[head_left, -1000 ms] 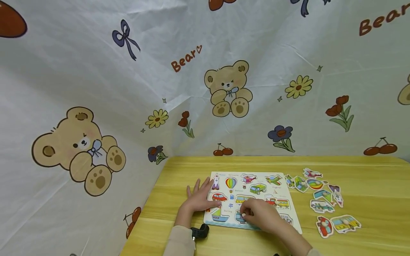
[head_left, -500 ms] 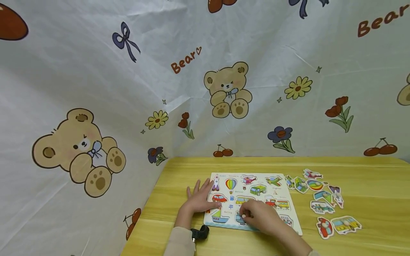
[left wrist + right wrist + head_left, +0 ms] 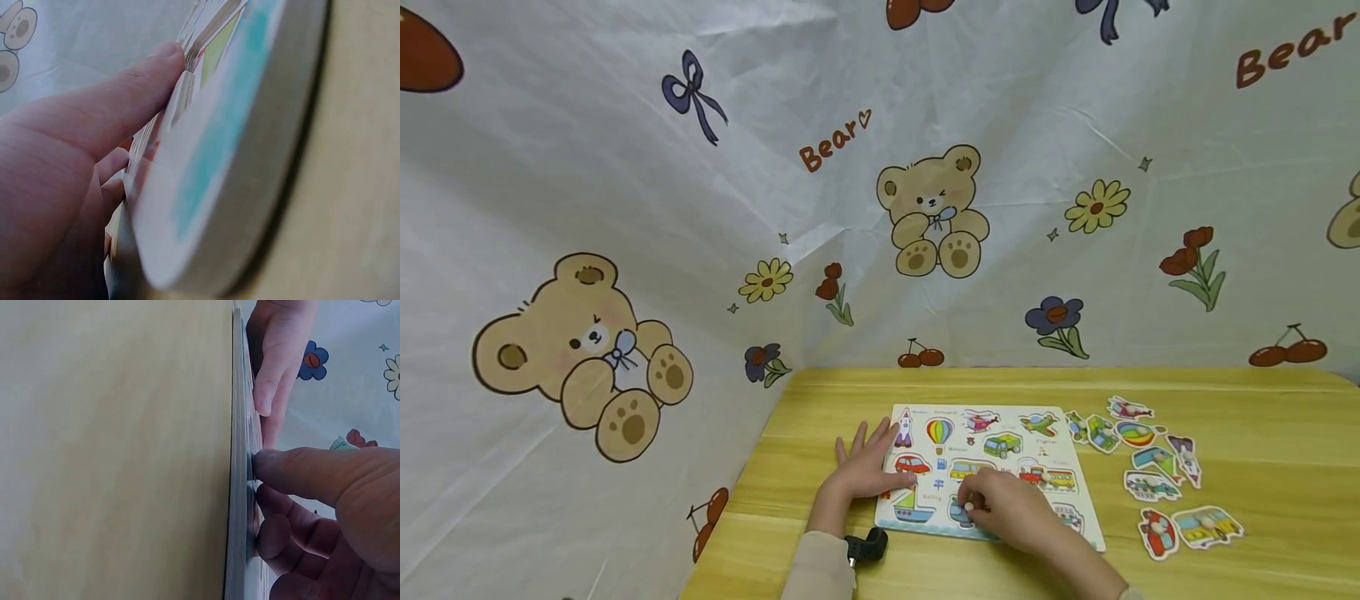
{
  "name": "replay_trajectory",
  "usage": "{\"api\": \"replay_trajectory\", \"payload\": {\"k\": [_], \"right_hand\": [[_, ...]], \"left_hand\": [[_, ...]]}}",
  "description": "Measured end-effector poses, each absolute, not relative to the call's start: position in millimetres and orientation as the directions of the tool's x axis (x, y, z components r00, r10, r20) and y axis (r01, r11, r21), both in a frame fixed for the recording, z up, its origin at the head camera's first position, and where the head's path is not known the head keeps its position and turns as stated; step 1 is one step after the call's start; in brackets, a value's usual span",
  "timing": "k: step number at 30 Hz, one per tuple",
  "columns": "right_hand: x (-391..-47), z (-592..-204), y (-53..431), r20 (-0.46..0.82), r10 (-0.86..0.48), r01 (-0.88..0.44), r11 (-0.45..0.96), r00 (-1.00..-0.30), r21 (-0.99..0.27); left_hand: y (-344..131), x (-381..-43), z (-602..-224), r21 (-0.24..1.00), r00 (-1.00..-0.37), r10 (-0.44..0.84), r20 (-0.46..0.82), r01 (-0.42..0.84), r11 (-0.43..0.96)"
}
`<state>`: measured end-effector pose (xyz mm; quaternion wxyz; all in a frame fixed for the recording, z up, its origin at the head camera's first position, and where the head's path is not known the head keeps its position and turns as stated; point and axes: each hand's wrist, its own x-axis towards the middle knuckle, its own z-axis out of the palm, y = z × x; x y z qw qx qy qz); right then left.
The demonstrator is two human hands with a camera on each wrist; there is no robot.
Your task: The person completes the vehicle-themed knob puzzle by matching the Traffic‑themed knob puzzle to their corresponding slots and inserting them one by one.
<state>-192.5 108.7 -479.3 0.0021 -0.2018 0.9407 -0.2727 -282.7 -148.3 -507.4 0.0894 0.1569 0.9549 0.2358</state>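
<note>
From my end, the head feed shows the left hand [image 3: 871, 472] with its fingers spread at the left edge of the puzzle board [image 3: 1011, 417], the thumb lying straight across the board's face near the sailboat picture [image 3: 913, 507]. The right hand [image 3: 1013, 505] is curled over the board's near part, its thumb and forefinger pinching a small blue piece [image 3: 957, 512] just right of that sailboat. I can't tell whether the piece sits flush: the fingers cover much of it, and my right wrist feed sees the board almost edge-on. That hand also hides part of the board beside it, and its sleeve is cut off at the near side. In my left wrist feed the board is blurred and the other fingers are mostly behind its edge. Well to the right on the wooden table [image 3: 1285, 458] lie loose pieces, among them a red car piece [image 3: 1159, 533] and a yellow bus piece [image 3: 1207, 527].
</note>
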Motion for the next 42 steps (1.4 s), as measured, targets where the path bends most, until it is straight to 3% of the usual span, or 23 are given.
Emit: {"api": "replay_trajectory", "payload": {"k": [20, 36, 42], "right_hand": [[-201, -460, 124, 0.158, -0.383, -0.395, 0.688, -0.91, -0.609], [-219, -444, 184, 0.273, -0.14, -0.29, 0.703, -0.952, -0.65], [-223, -448, 213, 0.234, -0.031, -0.185, 0.716, -0.972, -0.673]], "left_hand": [[-149, -282, -507, 0.49, -0.932, 0.347, -0.1, 0.258, 0.833], [-149, -282, -506, 0.482, -0.934, 0.345, -0.091, 0.262, 0.836], [-148, -282, -508, 0.487, -0.934, 0.346, -0.088, 0.262, 0.833]]}}
